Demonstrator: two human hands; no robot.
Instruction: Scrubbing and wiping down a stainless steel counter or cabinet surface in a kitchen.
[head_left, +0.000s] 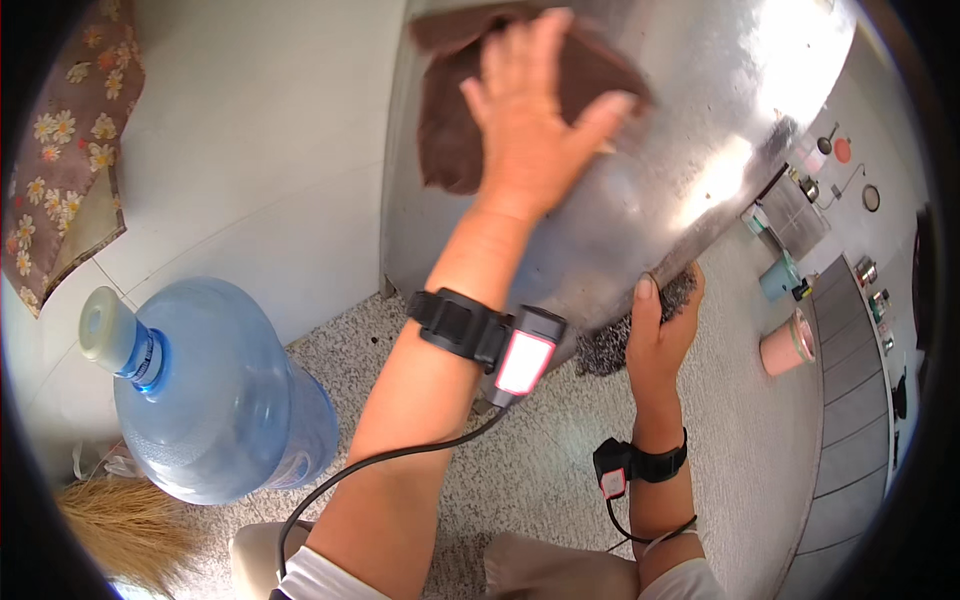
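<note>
My left hand (532, 120) lies palm down with fingers spread on a folded brown cloth (454, 142), blurred at the fingers. The cloth rests on a shiny, stained metal surface (585, 232), probably an appliance or cabinet panel. Lower right, my right hand (664, 322) grips the metal's near edge, thumb on top and fingers mostly hidden. A dark speckled, shaggy material (606, 349) shows beneath that edge and beside this hand; whether the hand holds it too is unclear. Both wrists wear black straps with small cabled devices.
A large blue water bottle (217, 390) stands left, near a straw broom (127, 529). Flowered fabric (71, 165) hangs at the upper left. Farther right are a pink bucket (784, 346), a blue-green bucket (780, 277), a sink (795, 217) and grey cabinets (840, 405).
</note>
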